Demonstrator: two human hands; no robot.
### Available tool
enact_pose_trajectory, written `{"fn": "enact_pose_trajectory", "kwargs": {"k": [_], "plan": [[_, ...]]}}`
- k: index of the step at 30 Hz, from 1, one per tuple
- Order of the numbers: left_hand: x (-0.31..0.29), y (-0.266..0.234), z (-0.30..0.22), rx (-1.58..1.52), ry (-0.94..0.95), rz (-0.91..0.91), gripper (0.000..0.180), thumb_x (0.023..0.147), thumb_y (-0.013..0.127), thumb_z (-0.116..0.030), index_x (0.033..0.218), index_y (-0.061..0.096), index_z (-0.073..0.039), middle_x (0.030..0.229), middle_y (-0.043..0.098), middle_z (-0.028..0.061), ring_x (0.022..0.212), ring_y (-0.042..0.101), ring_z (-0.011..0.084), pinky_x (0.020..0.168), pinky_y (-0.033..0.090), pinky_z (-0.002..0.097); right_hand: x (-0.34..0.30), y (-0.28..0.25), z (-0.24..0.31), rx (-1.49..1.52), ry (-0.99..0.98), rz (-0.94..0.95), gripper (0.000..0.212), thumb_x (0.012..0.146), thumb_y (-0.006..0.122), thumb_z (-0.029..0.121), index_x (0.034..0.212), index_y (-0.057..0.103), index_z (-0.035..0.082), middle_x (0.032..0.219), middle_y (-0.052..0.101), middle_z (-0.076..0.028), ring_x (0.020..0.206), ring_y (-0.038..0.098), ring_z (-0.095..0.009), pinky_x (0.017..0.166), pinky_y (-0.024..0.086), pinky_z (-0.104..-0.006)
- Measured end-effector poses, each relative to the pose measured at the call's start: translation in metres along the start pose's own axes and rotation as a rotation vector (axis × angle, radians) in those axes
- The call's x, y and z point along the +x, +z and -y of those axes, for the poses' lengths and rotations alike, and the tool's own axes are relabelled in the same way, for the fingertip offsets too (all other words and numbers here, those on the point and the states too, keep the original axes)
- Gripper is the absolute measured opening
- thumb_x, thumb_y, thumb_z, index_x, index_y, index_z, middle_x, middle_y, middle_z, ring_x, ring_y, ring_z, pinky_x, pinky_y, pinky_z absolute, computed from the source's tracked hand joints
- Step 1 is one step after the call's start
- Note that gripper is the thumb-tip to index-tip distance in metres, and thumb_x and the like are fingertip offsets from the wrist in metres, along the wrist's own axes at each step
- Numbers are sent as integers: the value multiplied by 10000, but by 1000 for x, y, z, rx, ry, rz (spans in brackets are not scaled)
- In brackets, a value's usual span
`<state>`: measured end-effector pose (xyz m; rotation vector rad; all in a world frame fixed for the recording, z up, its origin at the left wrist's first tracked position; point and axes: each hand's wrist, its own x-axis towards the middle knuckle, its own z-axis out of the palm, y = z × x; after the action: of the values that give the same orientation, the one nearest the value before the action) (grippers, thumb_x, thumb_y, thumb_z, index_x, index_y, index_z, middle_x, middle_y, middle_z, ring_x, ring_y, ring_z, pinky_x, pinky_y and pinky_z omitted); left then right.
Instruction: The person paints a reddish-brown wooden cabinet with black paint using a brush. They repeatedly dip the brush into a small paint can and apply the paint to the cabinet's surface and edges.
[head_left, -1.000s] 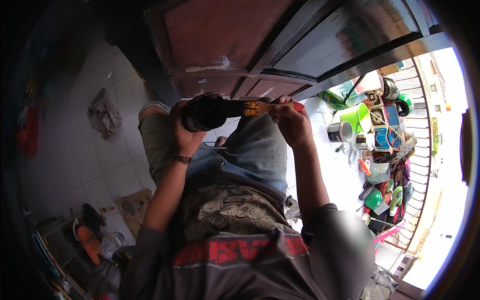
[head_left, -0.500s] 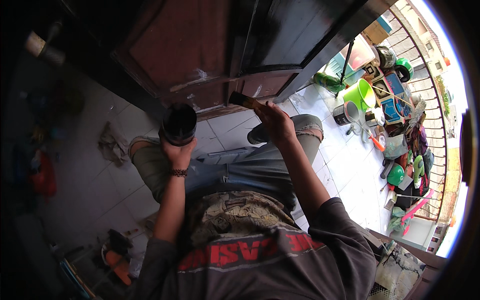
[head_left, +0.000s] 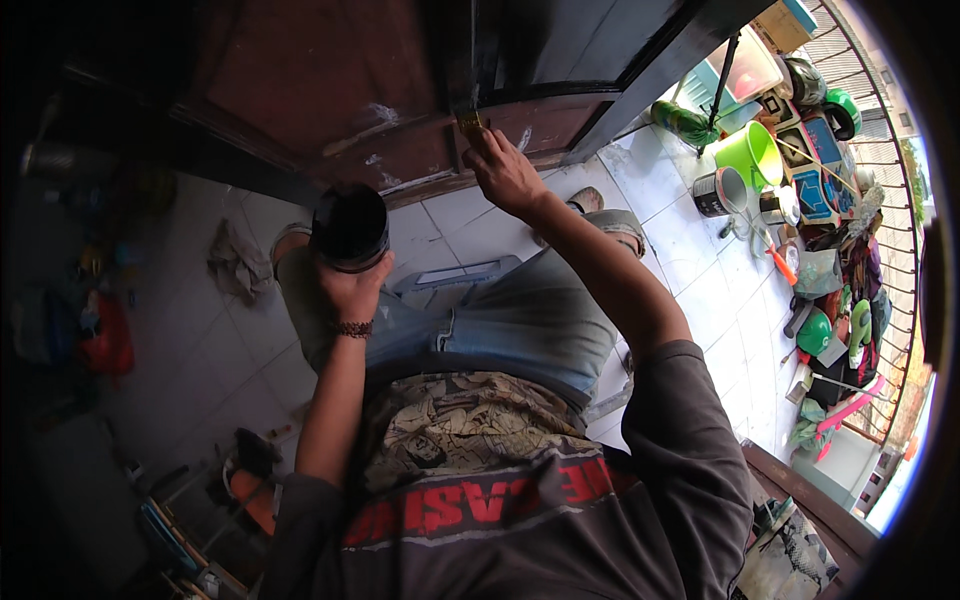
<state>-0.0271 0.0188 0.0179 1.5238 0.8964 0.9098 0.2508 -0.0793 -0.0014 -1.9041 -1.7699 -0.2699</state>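
Observation:
My left hand [head_left: 352,288] is wrapped round a dark can [head_left: 350,228] of black paint, held upright above my left knee. In my right hand [head_left: 508,178] is a paintbrush [head_left: 469,121], reached forward to the panelled wooden door [head_left: 310,75]. The brush tip is at the door's frame strip between the panels; whether it touches cannot be made out. Part of the door is glossy black, while other panels are dull reddish brown with whitish patches. My fingers hide most of the brush handle.
A crumpled rag [head_left: 240,262] lies on the white tiled floor [head_left: 460,215] to the left. On the right stand a green bucket [head_left: 748,158], a grey paint tin [head_left: 718,192] and piled household things along a railing [head_left: 900,150]. A red bag [head_left: 106,335] sits in shadow far left.
My right hand has moved forward and slightly left, bringing the brush up to the door. The left hand still holds the can. The whole view has shifted a little.

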Motion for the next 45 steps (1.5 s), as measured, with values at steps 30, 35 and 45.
{"fn": "enact_pose_trajectory", "kwargs": {"k": [30,35,45], "plan": [[12,-8,29,114,171,16,907,589,906,-145,1333,415,22,1240,553,128,1150,567,225,1010,459,376,57,-66,-2,134,-11,24,245,774,600,-108,967,602,43,1115,579,-158,1028,617,-339,784,575,-420],[11,-3,21,67,125,17,922,590,916,-161,1337,410,25,1247,548,132,1155,562,228,1013,455,381,75,-117,30,9,-163,-371,297,738,658,-132,959,600,58,1154,598,-157,1058,630,-312,769,588,-383],[10,-7,27,160,168,-15,911,572,927,-182,1309,434,29,1235,561,148,1137,574,247,1004,456,384,16,15,-12,68,-58,-154,240,756,593,-48,964,553,65,1191,476,-205,1057,582,-381,839,555,-431]]}}
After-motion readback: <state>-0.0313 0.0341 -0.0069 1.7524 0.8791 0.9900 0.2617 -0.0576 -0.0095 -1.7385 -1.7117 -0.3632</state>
